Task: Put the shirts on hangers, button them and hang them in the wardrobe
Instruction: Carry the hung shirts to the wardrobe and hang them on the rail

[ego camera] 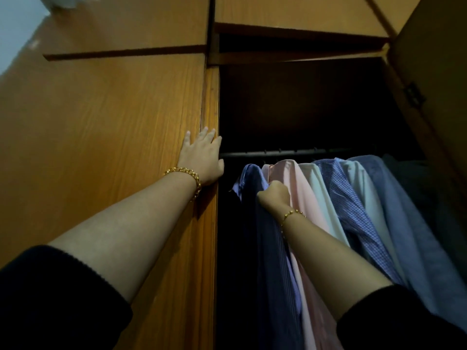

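Note:
Inside the open wooden wardrobe (211, 109) several shirts hang from a dark rail (290, 153). Leftmost is a blue striped shirt (267, 248), then a pink shirt (298, 188), a white shirt (321, 198), a blue checked shirt (353, 210) and a plain blue shirt (409, 223). My right hand (274, 195) is curled into the cloth between the striped and pink shirts near their shoulders, gripping the striped shirt. My left hand (202, 157) lies flat with straight fingers on the wardrobe's upright edge, left of the opening.
A closed wooden door panel (101, 147) fills the left side. The open right door (434, 84) with a metal hinge (413, 94) stands at the far right. The wardrobe's interior above the rail is dark. Upper cabinet doors (290, 11) sit overhead.

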